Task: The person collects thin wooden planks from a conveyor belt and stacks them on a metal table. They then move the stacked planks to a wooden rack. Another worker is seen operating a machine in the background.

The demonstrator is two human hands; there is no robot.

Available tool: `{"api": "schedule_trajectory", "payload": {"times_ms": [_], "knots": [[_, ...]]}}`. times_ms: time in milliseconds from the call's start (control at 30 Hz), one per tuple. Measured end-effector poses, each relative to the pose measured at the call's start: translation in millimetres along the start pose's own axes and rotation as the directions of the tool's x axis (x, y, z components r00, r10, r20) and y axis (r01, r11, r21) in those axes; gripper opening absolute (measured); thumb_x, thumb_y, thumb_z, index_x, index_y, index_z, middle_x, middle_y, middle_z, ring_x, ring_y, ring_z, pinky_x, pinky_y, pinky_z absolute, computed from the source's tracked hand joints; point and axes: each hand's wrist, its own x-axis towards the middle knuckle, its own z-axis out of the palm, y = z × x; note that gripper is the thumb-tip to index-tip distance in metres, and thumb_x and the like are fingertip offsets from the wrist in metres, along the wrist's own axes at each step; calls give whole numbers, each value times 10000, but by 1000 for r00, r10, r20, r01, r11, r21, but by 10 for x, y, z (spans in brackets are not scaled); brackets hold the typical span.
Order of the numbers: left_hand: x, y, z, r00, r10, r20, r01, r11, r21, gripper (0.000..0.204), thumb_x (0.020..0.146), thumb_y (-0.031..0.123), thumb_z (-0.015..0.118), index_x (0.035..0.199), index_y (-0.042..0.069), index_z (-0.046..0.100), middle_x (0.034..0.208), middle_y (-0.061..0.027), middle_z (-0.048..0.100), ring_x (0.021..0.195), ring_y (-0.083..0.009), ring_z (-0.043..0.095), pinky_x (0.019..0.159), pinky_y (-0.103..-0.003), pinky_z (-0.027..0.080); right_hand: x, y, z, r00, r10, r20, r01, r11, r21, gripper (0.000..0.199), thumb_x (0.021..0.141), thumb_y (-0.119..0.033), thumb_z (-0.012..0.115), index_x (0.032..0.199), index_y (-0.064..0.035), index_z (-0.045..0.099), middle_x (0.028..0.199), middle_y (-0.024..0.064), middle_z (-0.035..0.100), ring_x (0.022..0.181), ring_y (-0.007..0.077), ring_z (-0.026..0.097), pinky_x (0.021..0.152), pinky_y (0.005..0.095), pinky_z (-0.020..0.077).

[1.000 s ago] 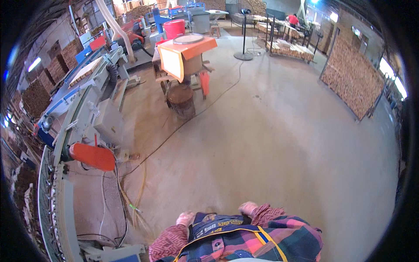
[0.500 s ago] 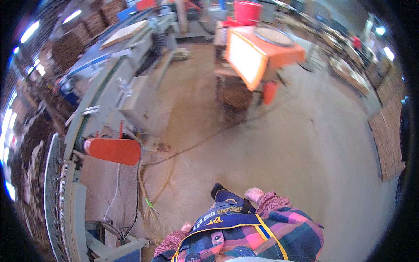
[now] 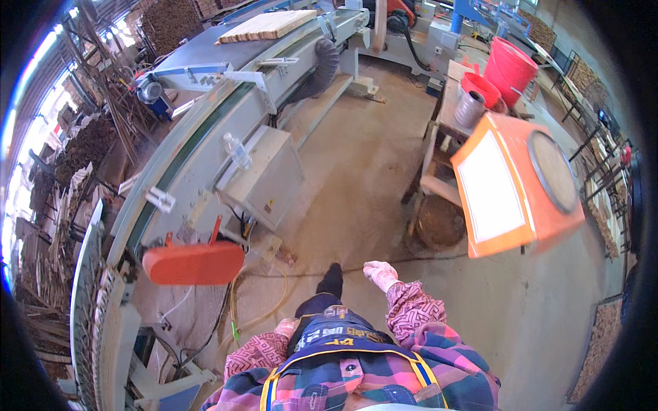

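Observation:
My right hand, in a pale glove and a pink patterned sleeve, swings forward over the floor with its fingers curled in. Nothing shows in it, and it touches nothing. My left hand hangs low beside the dark blue apron; its fingers are mostly hidden. One dark shoe is stepping ahead between the hands. To the left runs a long grey conveyor machine with an orange-red guard, the machine part nearest my left hand.
A clear plastic bottle stands on a grey box along the machine. Boards lie farther up. At right are an orange container, red buckets and a workbench. A hose and a cable cross the floor.
The view has swung left and moved forward, bringing the machine and orange container closer. My right hand has swung forward, and the left shows more beside the apron.

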Motion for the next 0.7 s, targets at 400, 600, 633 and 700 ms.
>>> {"api": "schedule_trajectory", "payload": {"times_ms": [400, 600, 633, 700], "knots": [[2989, 1344, -3572, 809, 562, -172, -458, 786, 415, 387, 938, 312, 427, 1175, 81, 628, 1282, -130, 593, 1215, -317, 536, 1009, -384, 445, 2497, -736, -1125, 974, 197, 111, -224, 903, 367, 82, 815, -149, 641, 769, -82, 651, 615, -30, 528, 517, 88, 484, 470, 257, 364], [4139, 2991, -5057, 763, 625, -163, -639, 767, -51, 358, 939, 309, 452, 1199, 130, 621, 1302, -121, 582, 1219, -317, 524, 1023, -387, 426, 4052, -1059, -1546, 911, 381, 157, -399, 911, 102, 187, 813, -165, 612, 946, -83, 715, 671, 68, 581, 607, 151, 558, 557, 294, 443], [3976, 3407, -5582, 753, 648, -114, -658, 737, -157, 365, 944, 322, 448, 1209, 142, 624, 1307, -123, 580, 1210, -316, 531, 1015, -392, 429, 4402, -1062, -1638, 920, 343, 188, -315, 935, -165, 211, 828, -164, 603, 997, -100, 711, 733, 94, 619, 652, 187, 597, 594, 315, 478], [4143, 3816, -6205, 475, 866, -157, -878, 479, -11, 416, 932, 351, 514, 1263, 115, 603, 1237, -178, 616, 1164, -326, 576, 980, -398, 462, 4975, -1107, -1975, 856, -351, 379, 516, 540, -665, 248, 853, -180, 574, 1066, -158, 698, 958, 129, 669, 820, 274, 645, 721, 370, 530]]}}
